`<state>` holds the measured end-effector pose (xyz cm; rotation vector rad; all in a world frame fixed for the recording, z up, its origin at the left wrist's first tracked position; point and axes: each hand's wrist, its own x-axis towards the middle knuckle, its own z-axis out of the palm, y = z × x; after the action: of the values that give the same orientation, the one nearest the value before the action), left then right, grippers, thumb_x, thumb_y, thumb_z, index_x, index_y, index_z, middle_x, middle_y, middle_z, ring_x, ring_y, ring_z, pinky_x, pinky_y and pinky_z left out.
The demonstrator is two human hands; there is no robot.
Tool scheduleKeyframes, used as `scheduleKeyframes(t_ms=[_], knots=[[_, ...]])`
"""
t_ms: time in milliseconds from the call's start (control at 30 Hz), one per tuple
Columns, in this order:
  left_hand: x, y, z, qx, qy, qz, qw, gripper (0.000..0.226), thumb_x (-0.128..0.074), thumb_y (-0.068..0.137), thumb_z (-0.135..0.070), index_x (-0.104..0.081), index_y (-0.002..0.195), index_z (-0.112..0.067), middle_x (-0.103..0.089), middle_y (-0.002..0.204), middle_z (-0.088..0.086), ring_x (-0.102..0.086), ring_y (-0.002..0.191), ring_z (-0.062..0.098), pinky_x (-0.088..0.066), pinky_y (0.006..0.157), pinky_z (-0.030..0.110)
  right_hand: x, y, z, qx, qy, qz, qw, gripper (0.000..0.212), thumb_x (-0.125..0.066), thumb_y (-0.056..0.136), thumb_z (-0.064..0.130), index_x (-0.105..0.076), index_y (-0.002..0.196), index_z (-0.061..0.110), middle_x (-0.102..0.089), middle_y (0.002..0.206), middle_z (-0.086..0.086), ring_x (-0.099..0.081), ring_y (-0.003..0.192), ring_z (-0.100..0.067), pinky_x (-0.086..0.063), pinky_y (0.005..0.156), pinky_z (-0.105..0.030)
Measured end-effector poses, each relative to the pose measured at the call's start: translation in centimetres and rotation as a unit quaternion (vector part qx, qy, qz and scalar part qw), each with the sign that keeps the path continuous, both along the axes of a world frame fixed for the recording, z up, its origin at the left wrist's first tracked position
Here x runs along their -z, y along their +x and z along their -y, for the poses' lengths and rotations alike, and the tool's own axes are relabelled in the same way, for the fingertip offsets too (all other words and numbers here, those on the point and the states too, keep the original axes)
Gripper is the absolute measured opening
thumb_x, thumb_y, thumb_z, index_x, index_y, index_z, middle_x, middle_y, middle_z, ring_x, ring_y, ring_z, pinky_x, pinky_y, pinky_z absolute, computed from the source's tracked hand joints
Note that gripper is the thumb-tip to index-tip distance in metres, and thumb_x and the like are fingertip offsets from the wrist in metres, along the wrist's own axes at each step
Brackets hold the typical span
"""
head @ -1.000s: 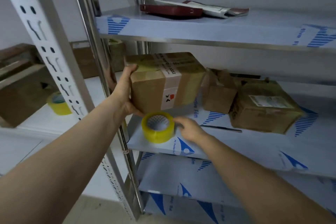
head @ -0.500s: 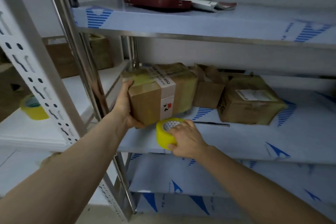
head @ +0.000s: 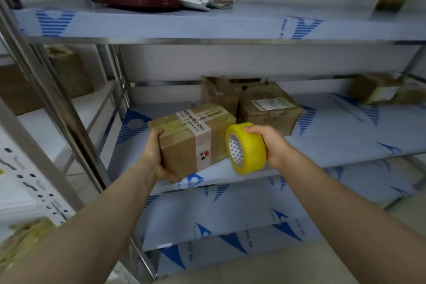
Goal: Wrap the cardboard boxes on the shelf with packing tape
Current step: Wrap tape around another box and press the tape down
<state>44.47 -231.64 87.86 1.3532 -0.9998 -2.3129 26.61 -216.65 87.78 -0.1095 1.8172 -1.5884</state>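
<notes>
Film-covered shelf (head: 334, 136), middle tier: box (head: 184, 143) at its near edge, tape (head: 247, 147) just right of it.
Left hand (head: 154, 157) grips the box's left end; right hand (head: 270, 145) clasps the tape. One-handed, the box may slip off the edge; no loose tape end shows.

The tape roll (head: 247, 147) is yellow, its core white with small dark triangles. The box (head: 182, 145) is brown cardboard, banded by a white label with black print and a red-and-black mark. The shelf (head: 345, 136) film is pale blue-white with blue striped triangles. Toward the upper shelf's left end lies a dark red case (head: 136, 2)
</notes>
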Motion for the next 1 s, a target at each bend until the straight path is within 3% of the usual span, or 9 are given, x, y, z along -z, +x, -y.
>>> scheduleKeyframes(t_ms=[67,133,200,300,433,533,633,833,1000], knots=[[-0.8,-0.5,0.3,-0.016,-0.04,0.027,0.999,0.046,-0.045,0.09,-0.057,-0.052,0.087,-0.011,-0.055,0.084,0.015,-0.052,0.077,0.032,-0.045,0.074,0.045,-0.4,0.1,-0.3,-0.002,-0.035,0.04,0.999,0.064,-0.079,0.061,0.033,-0.063,0.119,0.012,-0.067,0.113,-0.017,-0.066,0.095,-0.037,-0.052,0.085,-0.055],[-1.1,-1.6,1.3,-0.043,-0.155,0.137,0.978,0.059,-0.048,0.088,-0.058,-0.05,0.122,-0.01,-0.056,0.113,0.019,-0.054,0.101,0.035,-0.045,0.088,0.047,-1.2,0.5,-0.4,-0.01,-0.075,0.074,0.994,0.033,-0.063,0.082,0.031,-0.067,0.107,0.011,-0.069,0.101,-0.015,-0.064,0.09,-0.033,-0.051,0.085,-0.046],[-1.5,-2.8,1.6,-0.035,-0.36,0.311,0.879,0.084,-0.054,0.084,-0.054,-0.023,0.148,-0.009,-0.028,0.148,0.018,-0.029,0.134,0.035,-0.027,0.11,0.047,-1.9,0.6,-0.5,0.0,-0.101,0.105,0.989,0.022,-0.055,0.088,0.03,-0.067,0.093,0.012,-0.069,0.087,-0.013,-0.063,0.082,-0.03,-0.049,0.081,-0.042],[-2.7,-4.5,-0.3,0.003,-0.526,0.19,0.829,0.067,-0.058,0.089,-0.033,-0.03,0.145,-0.012,-0.037,0.142,0.015,-0.037,0.13,0.032,-0.033,0.107,0.043,-2.8,0.9,-0.1,0.024,-0.118,0.14,0.983,0.022,-0.056,0.086,0.03,-0.065,0.096,0.012,-0.068,0.086,-0.01,-0.063,0.082,-0.027,-0.049,0.076,-0.038],[-2.8,-6.1,-4.0,0.266,-0.501,-0.012,0.823,0.063,-0.066,0.081,-0.001,-0.04,0.138,-0.009,-0.055,0.119,0.006,-0.052,0.103,0.015,-0.046,0.083,0.024,-3.8,1.4,0.3,0.038,-0.142,0.185,0.972,0.034,-0.057,0.086,0.027,-0.056,0.112,0.006,-0.066,0.096,-0.014,-0.062,0.088,-0.028,-0.048,0.069,-0.042],[-2.7,-6.6,-4.9,0.288,-0.517,-0.019,0.806,0.062,-0.074,0.075,-0.001,-0.047,0.13,-0.01,-0.057,0.107,0.002,-0.053,0.097,0.014,-0.045,0.074,0.021,-4.3,1.5,0.4,0.043,-0.172,0.179,0.968,0.035,-0.058,0.09,0.026,-0.051,0.115,0.002,-0.063,0.103,-0.016,-0.06,0.102,-0.029,-0.049,0.072,-0.041],[-2.4,-6.7,-4.7,0.254,-0.442,-0.077,0.857,0.05,-0.074,0.076,0.002,-0.054,0.121,-0.008,-0.063,0.106,0.005,-0.06,0.096,0.018,-0.05,0.076,0.02,-4.4,1.0,0.1,0.019,-0.185,0.16,0.97,0.044,-0.057,0.093,0.032,-0.052,0.116,-0.005,-0.062,0.112,-0.023,-0.057,0.114,-0.034,-0.049,0.085,-0.041],[-3.3,-7.1,-4.4,0.171,-0.204,-0.128,0.955,0.056,-0.072,0.071,0.008,-0.052,0.124,0.008,-0.065,0.112,0.025,-0.067,0.097,0.036,-0.059,0.072,0.042,-3.7,0.3,-0.6,-0.113,-0.059,-0.15,0.98,0.015,-0.06,0.086,0.008,-0.065,0.098,0.0,-0.065,0.088,-0.015,-0.062,0.084,-0.024,-0.053,0.084,-0.038],[-4.4,-7.6,-4.2,0.146,-0.125,-0.168,0.967,0.071,-0.076,0.062,0.002,-0.048,0.127,0.006,-0.064,0.114,0.026,-0.069,0.093,0.037,-0.059,0.064,0.044,-2.5,1.6,0.0,-0.299,0.095,-0.394,0.864,0.055,-0.081,0.074,0.027,-0.058,0.123,0.017,-0.064,0.11,0.005,-0.06,0.104,-0.012,-0.05,0.095,-0.034]])
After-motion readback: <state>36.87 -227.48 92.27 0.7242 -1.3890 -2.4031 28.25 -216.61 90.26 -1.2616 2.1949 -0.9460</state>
